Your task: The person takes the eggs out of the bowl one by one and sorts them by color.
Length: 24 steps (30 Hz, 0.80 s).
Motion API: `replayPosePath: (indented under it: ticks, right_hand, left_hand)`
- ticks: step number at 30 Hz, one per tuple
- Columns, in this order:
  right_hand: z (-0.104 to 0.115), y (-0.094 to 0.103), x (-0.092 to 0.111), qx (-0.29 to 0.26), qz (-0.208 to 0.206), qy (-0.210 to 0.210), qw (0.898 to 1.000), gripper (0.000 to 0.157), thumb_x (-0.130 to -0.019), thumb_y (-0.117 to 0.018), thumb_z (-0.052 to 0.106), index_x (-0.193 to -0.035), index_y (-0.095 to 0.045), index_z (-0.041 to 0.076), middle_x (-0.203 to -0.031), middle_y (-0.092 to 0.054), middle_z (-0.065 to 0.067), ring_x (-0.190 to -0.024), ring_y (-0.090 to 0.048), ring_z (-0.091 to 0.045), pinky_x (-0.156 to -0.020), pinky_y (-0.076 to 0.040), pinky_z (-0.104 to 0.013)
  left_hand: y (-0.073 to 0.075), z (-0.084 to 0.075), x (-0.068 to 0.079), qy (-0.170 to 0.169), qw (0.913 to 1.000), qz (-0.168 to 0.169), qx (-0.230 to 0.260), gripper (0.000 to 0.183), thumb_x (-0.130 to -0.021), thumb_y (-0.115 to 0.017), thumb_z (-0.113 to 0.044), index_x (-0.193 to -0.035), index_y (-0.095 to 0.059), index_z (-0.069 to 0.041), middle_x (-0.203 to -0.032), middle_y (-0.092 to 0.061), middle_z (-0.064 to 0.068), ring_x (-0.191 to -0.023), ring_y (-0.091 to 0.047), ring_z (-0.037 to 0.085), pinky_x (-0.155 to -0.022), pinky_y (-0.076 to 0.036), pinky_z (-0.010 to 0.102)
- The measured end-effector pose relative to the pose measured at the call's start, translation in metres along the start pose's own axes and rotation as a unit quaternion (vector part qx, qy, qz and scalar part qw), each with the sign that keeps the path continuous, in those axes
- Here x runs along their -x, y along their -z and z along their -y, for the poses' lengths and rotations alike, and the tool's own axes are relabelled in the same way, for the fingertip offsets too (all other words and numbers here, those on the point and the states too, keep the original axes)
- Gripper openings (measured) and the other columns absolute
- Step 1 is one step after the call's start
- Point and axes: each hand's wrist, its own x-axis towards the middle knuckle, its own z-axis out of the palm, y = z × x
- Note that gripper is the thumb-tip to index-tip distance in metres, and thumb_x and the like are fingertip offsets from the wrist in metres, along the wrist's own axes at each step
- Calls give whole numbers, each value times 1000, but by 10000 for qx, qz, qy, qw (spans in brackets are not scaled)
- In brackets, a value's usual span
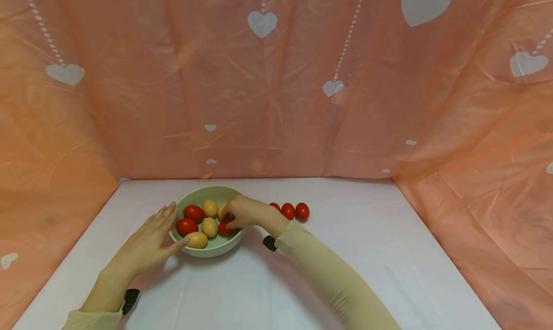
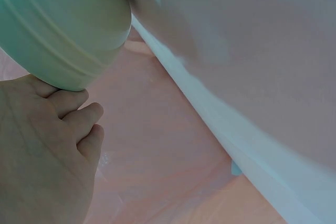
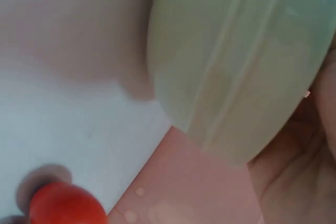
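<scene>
A pale green bowl [image 1: 203, 252] on the table holds several red eggs [image 1: 187, 226] and yellow eggs [image 1: 210, 227], all smooth. My left hand [image 1: 144, 248] rests at the bowl's left side, fingers extended along the rim and thumb over the near edge. Its fingertips touch the bowl's outer wall [image 2: 58, 30] in the left wrist view. My right hand [image 1: 244, 212] reaches over the right rim and pinches a red egg [image 1: 225, 229] inside the bowl. In the right wrist view, the bowl's wall [image 3: 226, 66] hides those fingertips.
To the right of the bowl, three red eggs [image 1: 302, 212] lie in a row on the white tabletop [image 1: 345, 253], the leftmost partly hidden by my right forearm. An orange-pink curtain [image 1: 268, 104] with white hearts encloses the table's back and sides.
</scene>
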Motion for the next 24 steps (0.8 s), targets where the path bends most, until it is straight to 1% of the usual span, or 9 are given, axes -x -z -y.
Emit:
replayPosePath:
  ticks: [5, 9, 12, 16, 24]
  right_hand:
    - [4, -4, -7, 22, 92, 58, 9999, 27, -92, -81, 17, -119, -80, 14, -111, -77, 7, -96, -62, -3, -89, -44, -9]
    - [7, -7, -10, 68, 222, -25, 9997, 31, -93, -81, 23, -123, -79, 19, -111, -75, 8, -96, -60, -3, -89, -43, -11]
    - [9, -8, -9, 76, 264, -108, 9996, 31, -93, -81, 27, -124, -78, 21, -110, -74, 8, -96, -59, -3, -88, -42, -12]
    - [10, -8, -8, 71, 203, -131, 9997, 30, -95, -79, 28, -123, -78, 20, -110, -74, 7, -95, -58, -4, -88, -43, -13]
    - [10, -10, -5, 155, -54, -9, 9999, 31, -96, -77, 29, -126, -77, 18, -111, -74, 4, -95, -59, -6, -88, -44, -14]
  left_hand:
    - [0, 0, 0, 38, 10000, 18, -16, 94, -99, -64, -56, -156, -34, 11, -166, -26, 29, -152, -26, 50, -124, -23, 61]
    - [0, -1, 0, 35, 10000, 8, -21, 93, -98, -65, -56, -156, -34, 11, -166, -26, 28, -152, -27, 50, -126, -21, 59]
    - [0, -1, -1, 16, 10000, -10, -36, 93, -98, -66, -55, -156, -35, 11, -166, -27, 29, -151, -28, 50, -126, -21, 58]
    - [1, -2, -1, 52, 10000, 38, -47, 93, -98, -66, -55, -156, -35, 10, -167, -26, 28, -151, -28, 50, -124, -25, 61]
    - [1, -2, -1, 38, 10000, 40, -27, 93, -98, -66, -54, -156, -35, 11, -166, -27, 29, -151, -28, 50, -123, -26, 62]
